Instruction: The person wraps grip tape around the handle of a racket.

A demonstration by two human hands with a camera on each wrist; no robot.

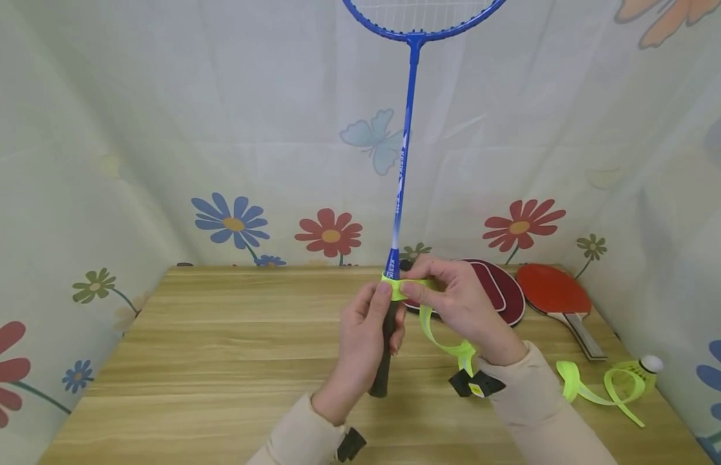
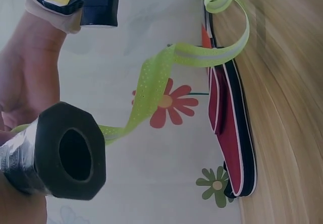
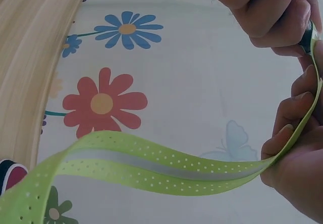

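Note:
A blue badminton racket (image 1: 403,174) stands nearly upright over the table, its black handle (image 1: 381,374) gripped by my left hand (image 1: 366,326). The left thumb presses a neon-yellow grip tape (image 1: 393,289) against the top of the handle, just under the blue cone. My right hand (image 1: 461,303) pinches the same tape beside the handle, between thumb and fingers. From there a loose length hangs and curls down past the right wrist. In the right wrist view this perforated tape (image 3: 166,166) shows a grey stripe along its middle. The handle's butt end (image 2: 75,153) faces the left wrist camera.
Behind the right hand lies a dark red paddle case (image 1: 505,297). A red table tennis paddle (image 1: 554,290) rests at the table's right edge, with a shuttlecock (image 1: 645,371) in front of it. More yellow tape (image 1: 592,394) curls near the shuttlecock. A flowered cloth (image 1: 279,161) hangs behind the wooden table (image 1: 221,361).

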